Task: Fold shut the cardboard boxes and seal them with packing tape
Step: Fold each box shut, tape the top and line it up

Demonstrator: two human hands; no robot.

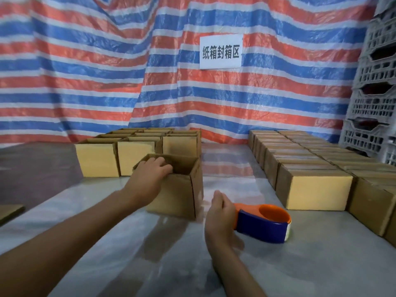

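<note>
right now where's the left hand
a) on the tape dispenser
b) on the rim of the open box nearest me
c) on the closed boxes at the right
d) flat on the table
B: the left hand grips the rim of the open box, fingers curled over its edge, while the tape dispenser lies on the table by the right hand.

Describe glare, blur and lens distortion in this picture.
Head view: soft glare sheens the table beside the tape dispenser; the right hand is motion-blurred; the wide lens bows the striped tarp and tilts the crates at the right edge; the sign is legible.
</note>
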